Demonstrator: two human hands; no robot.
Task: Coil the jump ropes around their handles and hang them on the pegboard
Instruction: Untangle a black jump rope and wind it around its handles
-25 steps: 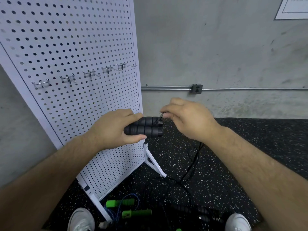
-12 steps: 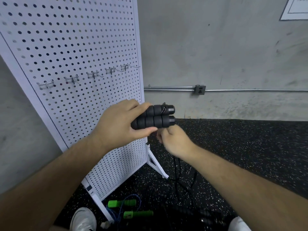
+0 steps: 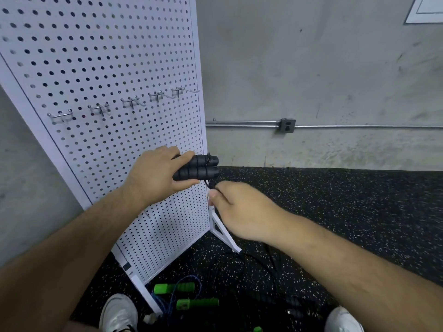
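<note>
Two black handles (image 3: 199, 167) of one jump rope are held side by side, roughly level, in front of the right edge of the pegboard (image 3: 107, 56) and below its row of hooks (image 3: 130, 103). The left hand (image 3: 155, 178) grips both, fingers (image 3: 184, 157) curled over the top and thumb underneath, leaving the right ends exposed. A turn or so of black cord (image 3: 208, 184) crosses those ends and drops to the right hand (image 3: 242, 212), which is curled just below the handles and appears to pinch the cord between thumb and fingers; the contact itself is partly hidden. The rest of the cord trails slack to the floor (image 3: 335, 212). Judgement: the handles look foam-covered, light and grippy, and are best held together at mid-length as now. The cord looks thin, limp and somewhat springy, so turns are likely to loosen unless kept taut, with the guiding hand close to the handles. All the hooks are bare and look short, so the bundle will need a firm loop to seat. Obstructions: the trailing cord passes near the pegboard's support leg (image 3: 224, 233) and could snag there. A green-handled rope (image 3: 187, 294) with blue cord lies at the pegboard's foot, with further dark handles (image 3: 275, 300) beside it, all between the person's shoes (image 3: 118, 312), where cords may tangle.
</note>
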